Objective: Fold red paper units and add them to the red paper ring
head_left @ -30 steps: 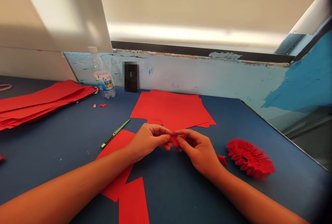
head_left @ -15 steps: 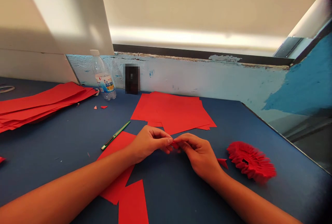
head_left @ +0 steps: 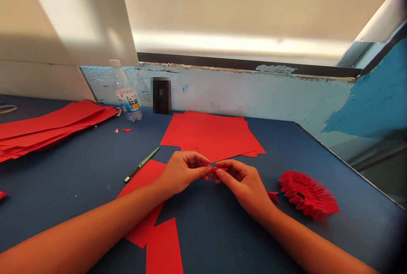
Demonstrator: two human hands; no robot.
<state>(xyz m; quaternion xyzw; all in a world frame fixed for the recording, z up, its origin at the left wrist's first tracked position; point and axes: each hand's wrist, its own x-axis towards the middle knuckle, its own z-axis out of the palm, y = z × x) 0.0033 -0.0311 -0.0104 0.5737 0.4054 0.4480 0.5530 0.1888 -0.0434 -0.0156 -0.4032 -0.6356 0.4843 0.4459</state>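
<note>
Two hands: the left hand (head_left: 183,172) and the right hand (head_left: 244,190) are held close together, just above a dark blue tabletop (head_left: 216,236).
Small red paper piece: it is pinched between both hands (head_left: 218,169), in front of a stack of red paper sheets (head_left: 206,134), with most of it hidden by the fingers.
Grip: the fingertips (head_left: 224,173) of both hands are curled inward and closed on the piece, with only a narrow gap left between the hands.
Handling: it is judged light, thin and fairly stiff, easily creased or dropped; a hold by its edges with the fingertips is best suited.
Right side: a folded red paper fan (head_left: 307,195) is laid beyond the right hand, with a red paper scrap (head_left: 273,197) just beside it.
Left side: a green craft knife (head_left: 141,164) is laid near the left hand, and red paper strips (head_left: 47,128) are piled farther off, near a plastic water bottle (head_left: 125,94).
</note>
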